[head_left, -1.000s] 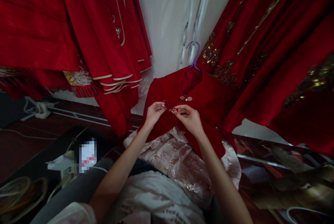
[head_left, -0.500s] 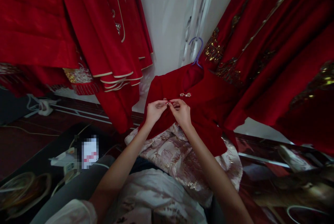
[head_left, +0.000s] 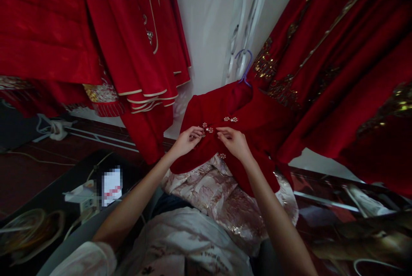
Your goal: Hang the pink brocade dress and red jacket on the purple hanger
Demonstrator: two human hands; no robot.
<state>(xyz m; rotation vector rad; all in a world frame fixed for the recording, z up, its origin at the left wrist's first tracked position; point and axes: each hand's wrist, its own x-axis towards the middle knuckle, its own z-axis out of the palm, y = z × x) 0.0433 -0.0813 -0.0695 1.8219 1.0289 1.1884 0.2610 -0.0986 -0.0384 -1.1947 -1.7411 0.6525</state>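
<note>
A red velvet jacket (head_left: 202,108) on a purple hanger (head_left: 247,68) lies spread before me, with several flower-shaped beaded fasteners on its front. My left hand (head_left: 187,142) is at the left front panel, its thumb and fingertips closed around the edge of a small beaded fastener (head_left: 203,134). My right hand (head_left: 236,142) hovers over the other side, thumb and forefinger slightly apart, with nothing visible between them. Between the hands a pearl fastener (head_left: 209,130) shows. Another fastener pair (head_left: 230,119) sits higher, and a single flower fastener (head_left: 222,156) lies lower.
Pale pink brocade fabric (head_left: 212,186) lies beneath the jacket, over my lap. Red garments (head_left: 128,48) hang at left, and gold-trimmed red ones (head_left: 337,53) at right. A power strip (head_left: 83,198) and a round clear container (head_left: 28,228) rest on the dark surface at left.
My hands, which were pinched together at a fastener, have parted. The right moved right and loosened, the left moved slightly left. Fasteners between and below them now show.
</note>
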